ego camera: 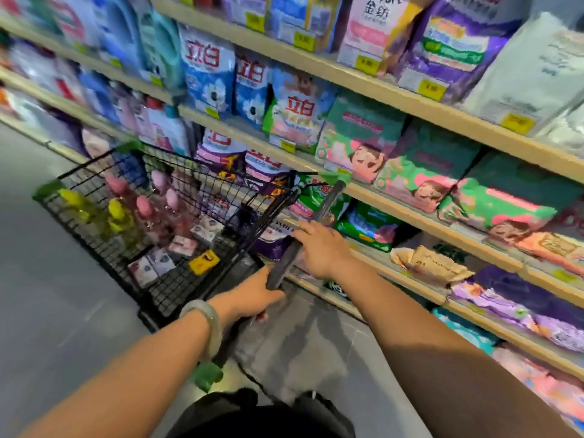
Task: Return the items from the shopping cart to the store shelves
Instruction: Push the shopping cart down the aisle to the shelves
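A black wire shopping cart (94, 229) stands in the aisle ahead of me, close to the shelves. Inside it are yellow bottles (117, 216), pink bottles (145, 207) and several small boxes (151, 263). My left hand (252, 295) grips the near end of the dark cart handle (328, 200). My right hand (319, 251) rests over the handle's middle, fingers curled on it. A pale bangle sits on my left wrist. The picture is blurred by motion.
Wooden store shelves (410, 99) run along the right, packed with blue detergent bags (208, 71), green and pink packs (420, 175) and purple packs (521, 301). Yellow price tags line the shelf edges. Grey floor (47, 311) lies to the left.
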Demonstrator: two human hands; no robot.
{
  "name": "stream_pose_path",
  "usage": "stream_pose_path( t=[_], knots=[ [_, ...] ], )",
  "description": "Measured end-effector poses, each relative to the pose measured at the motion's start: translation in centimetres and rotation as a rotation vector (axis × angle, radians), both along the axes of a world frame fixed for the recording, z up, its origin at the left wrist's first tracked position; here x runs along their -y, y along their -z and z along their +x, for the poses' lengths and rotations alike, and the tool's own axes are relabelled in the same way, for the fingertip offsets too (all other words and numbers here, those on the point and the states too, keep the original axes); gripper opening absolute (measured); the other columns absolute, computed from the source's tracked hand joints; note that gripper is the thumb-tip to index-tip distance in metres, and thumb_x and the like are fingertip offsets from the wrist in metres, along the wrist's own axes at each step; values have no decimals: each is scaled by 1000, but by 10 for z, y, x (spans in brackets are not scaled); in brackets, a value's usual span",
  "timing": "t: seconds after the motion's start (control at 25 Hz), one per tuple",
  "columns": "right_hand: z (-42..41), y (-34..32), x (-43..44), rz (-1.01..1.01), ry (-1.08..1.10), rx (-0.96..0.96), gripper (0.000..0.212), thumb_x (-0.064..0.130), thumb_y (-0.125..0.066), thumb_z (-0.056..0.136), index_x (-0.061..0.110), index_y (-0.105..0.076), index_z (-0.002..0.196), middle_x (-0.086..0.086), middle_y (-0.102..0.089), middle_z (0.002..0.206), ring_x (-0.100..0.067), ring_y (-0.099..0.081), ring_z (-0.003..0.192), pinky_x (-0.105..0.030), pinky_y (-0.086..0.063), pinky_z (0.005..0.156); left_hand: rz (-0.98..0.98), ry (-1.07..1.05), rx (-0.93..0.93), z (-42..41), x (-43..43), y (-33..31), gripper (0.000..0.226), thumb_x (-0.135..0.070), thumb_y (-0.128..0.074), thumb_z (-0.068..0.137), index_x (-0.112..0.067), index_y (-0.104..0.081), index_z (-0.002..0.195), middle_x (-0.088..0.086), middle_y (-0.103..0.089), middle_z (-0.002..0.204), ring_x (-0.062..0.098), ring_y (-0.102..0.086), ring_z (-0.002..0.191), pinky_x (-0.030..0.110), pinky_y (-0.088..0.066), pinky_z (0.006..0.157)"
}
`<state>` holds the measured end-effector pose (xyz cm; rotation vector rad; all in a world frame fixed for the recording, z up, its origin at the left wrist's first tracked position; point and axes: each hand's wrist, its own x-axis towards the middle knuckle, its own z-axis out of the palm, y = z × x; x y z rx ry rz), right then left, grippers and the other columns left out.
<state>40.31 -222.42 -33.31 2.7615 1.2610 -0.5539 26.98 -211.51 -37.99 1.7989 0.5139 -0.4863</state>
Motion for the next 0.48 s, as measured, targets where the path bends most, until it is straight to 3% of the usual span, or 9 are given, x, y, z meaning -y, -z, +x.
stream_pose_path(
  t=[0.08, 0.16, 0.28, 0.4, 0.48],
  knots=[
    [12, 4, 1, -76, -191, 22, 58, 27, -48, 96, 27, -26, 149, 5, -13, 161, -19, -4, 149, -47, -6, 119, 158, -32, 18, -1, 6, 1, 20, -21, -53, 93, -12, -42, 107, 6, -55, 80, 10, -51, 42, 25, -40, 42],
    [23, 4, 9, -128, -315, 8, 63, 39, -47, 95, 28, -20, 151, 6, -10, 161, -19, -1, 149, -51, -2, 118, 434, -19, -4, -3, 16, -2, 21, -28, -52, 92, -14, -46, 106, -2, -54, 75, 18, -59, 61, 29, -40, 51],
    [40, 5, 18, -148, -471, 28, 65, 49, -42, 96, 32, -13, 152, 7, -7, 162, -18, 1, 149, -57, 0, 117, 730, -67, -42, -14, 32, -6, 29, -42, -49, 93, -20, -48, 111, 2, -64, 91, 26, -64, 84, 33, -46, 66],
    [52, 12, 27, -125, -532, 76, 63, 59, -31, 94, 38, -11, 151, 6, -5, 162, -19, 5, 149, -59, 8, 116, 771, -223, -99, -32, 46, -7, 47, -68, -40, 86, -23, -51, 89, -5, -56, 73, 20, -59, 71, 35, -50, 64],
    [56, 15, 32, -160, -512, 143, 66, 66, -23, 92, 40, -9, 150, 3, -1, 162, -24, 10, 149, -59, 15, 113, 730, -344, -161, -45, 50, -8, 66, -83, -34, 75, -20, -54, 81, -2, -58, 72, 20, -59, 70, 35, -48, 65]
  ],
)
